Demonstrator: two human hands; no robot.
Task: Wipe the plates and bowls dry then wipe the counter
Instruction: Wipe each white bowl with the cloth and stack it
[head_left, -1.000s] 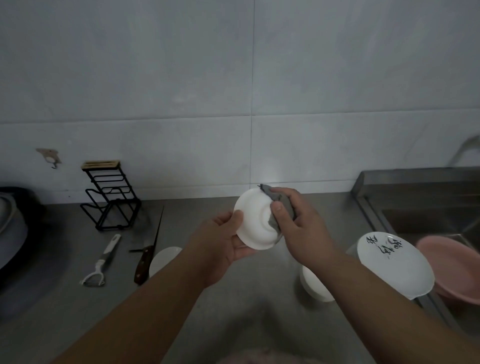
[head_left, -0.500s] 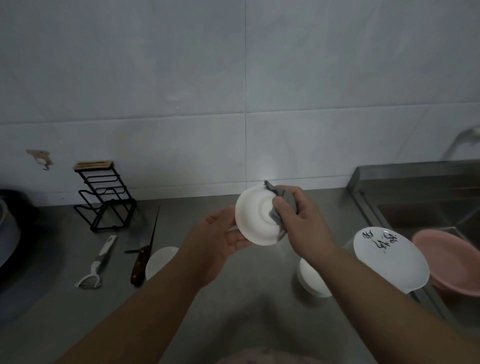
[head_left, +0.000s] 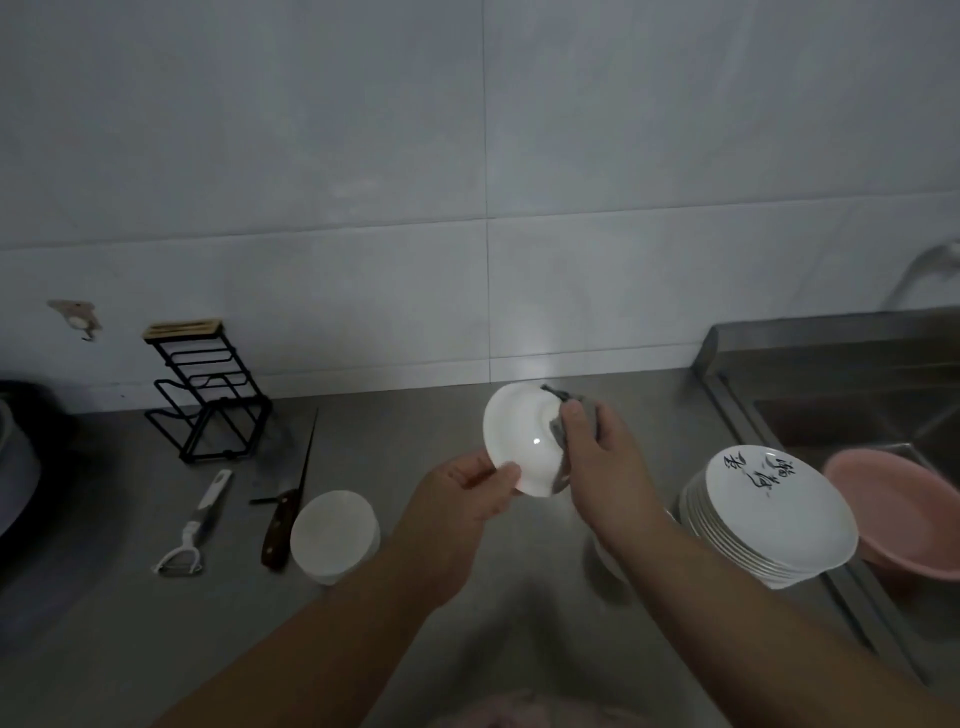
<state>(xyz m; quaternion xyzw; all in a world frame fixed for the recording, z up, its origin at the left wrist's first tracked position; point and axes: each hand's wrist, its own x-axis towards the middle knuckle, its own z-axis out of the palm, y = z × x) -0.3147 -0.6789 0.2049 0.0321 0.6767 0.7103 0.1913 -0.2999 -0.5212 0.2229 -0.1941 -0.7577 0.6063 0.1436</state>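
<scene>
Rack (head_left: 208, 395) is standing at the bench's (head_left: 130, 649) back left; peeler (head_left: 192, 530), knife (head_left: 291, 493) and bowl (head_left: 332, 535) are lying before it, plates (head_left: 769, 519) are stacking right, beside the sink (head_left: 857, 415) holding a basin (head_left: 904, 514).

bowl (head_left: 605, 564) mostly behind right forearm | pink basin (head_left: 904, 514) cut by right edge

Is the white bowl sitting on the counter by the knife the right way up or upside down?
Right way up. The white bowl on the grey metal counter shows its open round mouth facing up, beside the brown-handled knife.
</scene>
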